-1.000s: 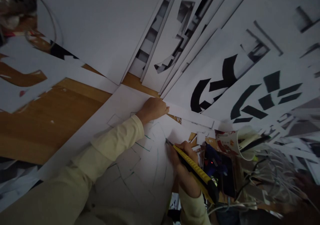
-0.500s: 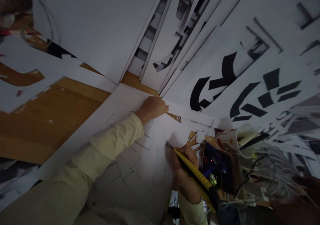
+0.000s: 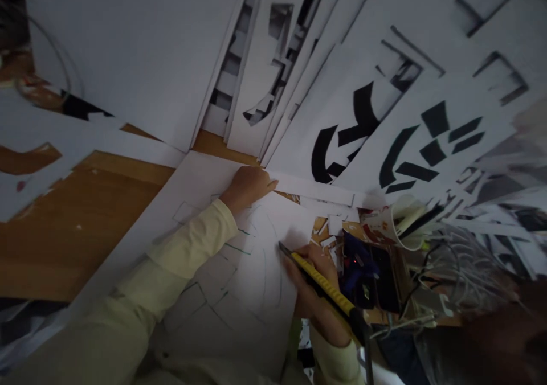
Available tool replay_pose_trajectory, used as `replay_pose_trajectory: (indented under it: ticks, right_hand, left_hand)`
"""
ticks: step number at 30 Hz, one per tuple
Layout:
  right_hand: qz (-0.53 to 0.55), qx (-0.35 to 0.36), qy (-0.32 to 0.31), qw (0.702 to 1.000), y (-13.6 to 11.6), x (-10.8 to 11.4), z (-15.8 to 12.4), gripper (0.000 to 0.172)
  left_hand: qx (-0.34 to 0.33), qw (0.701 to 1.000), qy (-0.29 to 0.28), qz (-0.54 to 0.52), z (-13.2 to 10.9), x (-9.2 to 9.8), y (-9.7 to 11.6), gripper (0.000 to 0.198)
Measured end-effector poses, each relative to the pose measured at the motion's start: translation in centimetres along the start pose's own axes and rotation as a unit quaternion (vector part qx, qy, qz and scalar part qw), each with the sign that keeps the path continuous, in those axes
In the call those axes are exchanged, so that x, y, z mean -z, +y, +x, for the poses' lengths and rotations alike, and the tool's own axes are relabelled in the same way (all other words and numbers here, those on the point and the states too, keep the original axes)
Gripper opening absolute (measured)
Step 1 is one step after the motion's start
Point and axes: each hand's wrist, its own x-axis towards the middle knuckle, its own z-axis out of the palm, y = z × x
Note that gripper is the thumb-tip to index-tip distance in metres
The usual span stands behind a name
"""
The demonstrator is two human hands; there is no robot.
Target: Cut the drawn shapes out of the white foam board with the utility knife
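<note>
One white sheet [image 3: 239,285], drawn with thin green lines, lies at the near middle of the wooden table [image 3: 111,220]. From where I stand, the left hand [image 3: 249,187] rests on its far part, fingers curled; I can't tell whether they pinch anything. The right hand [image 3: 316,308] is wrapped around a yellow-and-black cutter [image 3: 328,287], its blade pointing left over the sheet. Farther right sit a blue tool [image 3: 356,259] and a paper cup [image 3: 380,225] holding sticks.
</note>
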Motion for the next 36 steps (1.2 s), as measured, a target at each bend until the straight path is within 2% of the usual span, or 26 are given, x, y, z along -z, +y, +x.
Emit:
replay_pose_trajectory:
  ticks: [2, 4, 5, 7, 9, 12, 16, 18, 23, 27, 36]
  right_hand:
    - [0.056, 0.034, 0.009, 0.998, -0.5, 0.3, 0.6, 0.021]
    - [0.19, 0.061, 0.049, 0.979, -1.2, 0.1, 1.1, 0.017]
    - [0.28, 0.071, 0.078, 0.954, -1.6, -0.2, 1.4, 0.009]
    - [0.427, 0.079, 0.119, 0.893, -2.4, -1.2, 2.2, 0.027]
    - [0.508, 0.08, 0.145, 0.846, -3.0, -2.1, 3.1, 0.043]
    - [0.564, 0.072, 0.15, 0.809, -3.7, -3.0, 4.4, 0.051]
    - [0.577, 0.045, 0.15, 0.801, -4.5, -3.8, 5.2, 0.056]
    - [0.582, 0.026, 0.147, 0.799, -4.7, -4.3, 5.3, 0.058]
    - [0.567, -0.032, 0.154, 0.809, -4.5, -5.4, 4.7, 0.054]
    - [0.544, -0.051, 0.156, 0.823, -4.5, -5.6, 4.5, 0.055]
    - [0.518, -0.06, 0.16, 0.838, -4.8, -5.5, 4.5, 0.053]
  left_hand:
    - [-0.009, 1.0, -0.014, -0.002, 0.0, 0.4, 0.3, 0.063]
    - [-0.025, 0.999, -0.027, -0.003, 0.1, 0.7, 0.8, 0.066]
    - [-0.034, 0.999, -0.032, -0.005, 0.3, 0.9, 1.0, 0.067]
    - [-0.05, 0.998, -0.044, -0.013, 0.7, 1.3, 1.6, 0.066]
    - [-0.063, 0.996, -0.054, -0.029, 1.4, 1.7, 2.0, 0.064]
    - [-0.088, 0.991, -0.081, -0.065, 2.6, 2.2, 2.9, 0.062]
    - [-0.123, 0.977, -0.154, -0.085, 3.8, 2.1, 4.4, 0.059]
    - [-0.131, 0.975, -0.164, -0.074, 4.0, 1.6, 4.8, 0.058]
    - [-0.106, 0.986, -0.112, -0.061, 3.6, 0.0, 4.4, 0.06]
    - [-0.11, 0.988, -0.082, -0.07, 3.5, -0.9, 3.8, 0.063]
    - [-0.113, 0.985, -0.103, -0.075, 3.5, -0.4, 4.0, 0.062]
